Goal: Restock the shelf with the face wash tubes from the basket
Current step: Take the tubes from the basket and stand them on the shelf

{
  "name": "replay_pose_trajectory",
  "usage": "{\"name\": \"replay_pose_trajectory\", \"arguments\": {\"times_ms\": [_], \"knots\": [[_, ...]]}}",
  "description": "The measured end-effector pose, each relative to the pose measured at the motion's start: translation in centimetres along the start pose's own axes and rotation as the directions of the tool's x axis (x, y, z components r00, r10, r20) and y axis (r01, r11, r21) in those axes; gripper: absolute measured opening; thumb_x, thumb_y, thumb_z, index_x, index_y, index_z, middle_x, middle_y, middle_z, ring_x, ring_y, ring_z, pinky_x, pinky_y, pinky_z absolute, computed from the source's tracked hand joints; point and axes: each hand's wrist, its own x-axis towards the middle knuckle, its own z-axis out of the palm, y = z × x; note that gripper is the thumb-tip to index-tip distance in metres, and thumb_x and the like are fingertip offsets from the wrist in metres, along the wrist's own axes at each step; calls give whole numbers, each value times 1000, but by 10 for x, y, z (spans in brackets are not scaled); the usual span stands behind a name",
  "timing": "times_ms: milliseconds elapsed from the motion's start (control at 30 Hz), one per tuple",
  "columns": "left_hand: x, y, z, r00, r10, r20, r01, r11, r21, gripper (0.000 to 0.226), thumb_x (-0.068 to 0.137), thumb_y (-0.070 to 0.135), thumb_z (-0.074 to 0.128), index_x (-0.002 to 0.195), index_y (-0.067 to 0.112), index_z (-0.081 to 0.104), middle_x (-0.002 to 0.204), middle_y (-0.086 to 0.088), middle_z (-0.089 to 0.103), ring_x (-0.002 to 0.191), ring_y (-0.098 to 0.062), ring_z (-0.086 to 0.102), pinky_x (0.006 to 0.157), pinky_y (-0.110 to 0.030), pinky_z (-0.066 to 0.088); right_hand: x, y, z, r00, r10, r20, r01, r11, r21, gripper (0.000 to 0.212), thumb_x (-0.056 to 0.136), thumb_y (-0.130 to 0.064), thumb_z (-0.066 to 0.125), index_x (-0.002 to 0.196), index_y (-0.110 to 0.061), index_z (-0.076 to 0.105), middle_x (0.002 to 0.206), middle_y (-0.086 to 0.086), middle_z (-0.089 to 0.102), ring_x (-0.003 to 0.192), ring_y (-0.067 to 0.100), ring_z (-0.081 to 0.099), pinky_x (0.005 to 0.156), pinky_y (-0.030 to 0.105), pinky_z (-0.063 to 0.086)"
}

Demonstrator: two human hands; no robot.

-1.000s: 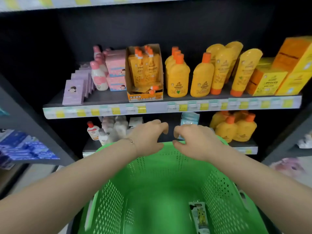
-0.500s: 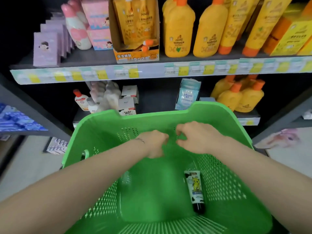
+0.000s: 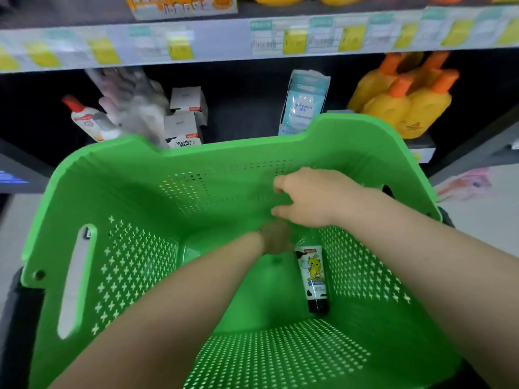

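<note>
Basket (image 3: pixel 126 178), green plastic with perforated walls, fills most of the view from 9 o'clock round to 3 o'clock. Its far rim stands in front of the lower tier of goods. Shelf (image 3: pixel 224 37) runs across at 12 o'clock, and blurred yellow and white price labels line its front edge.

Both forearms reach in from 6 o'clock. The right hand (image 3: pixel 314 197) hovers above the basket floor, a little toward 1 o'clock of the basket's middle. Its fingers are loosely curled, the thumb stands apart from them, and nothing shows between them. The left hand (image 3: pixel 276 241) sits lower, in shadow, partly under the right hand. It is just beside the crimped end of the tube at about 9 o'clock of it. Whether its fingers touch or pinch anything cannot be told.

Yellow bottles (image 3: pixel 404 108) with orange caps stand in a cluster at 2 o'clock. A pale blue pack (image 3: pixel 304 105) leans at 1 o'clock. White boxes (image 3: pixel 185 119) are stacked at 11 o'clock, with a red-capped white bottle (image 3: pixel 84 119) at 10 o'clock.

The face wash tube (image 3: pixel 313 273) lies flat on the basket floor at about 4 o'clock of its middle, close to the right wall. Its black cap points toward 6 o'clock and its yellow cartoon label faces up.
</note>
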Motion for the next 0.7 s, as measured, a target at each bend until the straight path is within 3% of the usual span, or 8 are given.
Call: {"name": "replay_pose_trajectory", "arguments": {"times_ms": [100, 267, 433, 567, 700], "knots": [[10, 4, 23, 1000, 8, -31, -13, 987, -161, 42, 91, 29, 63, 120, -1, 55, 108, -13, 57, 97, -28, 58, 85, -39, 50, 0, 2, -5, 1000, 20, -7, -20, 1000, 20, 43, 94, -51, 50, 123, -20, 53, 101, 2, 57, 87, 26, 56, 66, 33, 46], [15, 19, 51, 999, -11, -51, -4, 957, -291, 59, 87, 28, 68, 133, 3, 42, 128, -16, 51, 111, -30, 54, 87, -35, 47, -1, 4, -9, 1000, 29, -2, -29, 999, 43, 43, 94, -52, 50, 124, -21, 52, 91, -2, 54, 87, 24, 57, 67, 33, 46], [22, 21, 63, 990, -135, -36, 119, 948, -294, 62, 76, 30, 80, 125, 3, 51, 133, -15, 38, 108, -30, 52, 93, -35, 47, 0, 4, -8, 999, 37, 7, -37, 999, 37, 45, 94, -52, 49, 128, -21, 51, 92, -2, 50, 86, 24, 55, 67, 33, 46], [19, 22, 63, 982, -187, 29, 178, 862, -474, 52, 73, 21, 83, 114, 6, 55, 108, -10, 59, 92, -26, 60, 74, -34, 51, 1, 7, -7, 999, 35, 9, -35, 999, 38, 46, 94, -52, 50, 128, -21, 51, 92, -1, 51, 90, 26, 57, 70, 35, 48], [12, 26, 52, 984, -149, 97, 178, 811, -558, 53, 76, 12, 80, 115, 10, 43, 99, -9, 58, 83, -28, 59, 57, -32, 48, 2, 8, -8, 999, 40, 10, -40, 998, 38, 47, 94, -53, 50, 128, -21, 51, 95, 0, 53, 92, 26, 57, 71, 35, 48]]}}
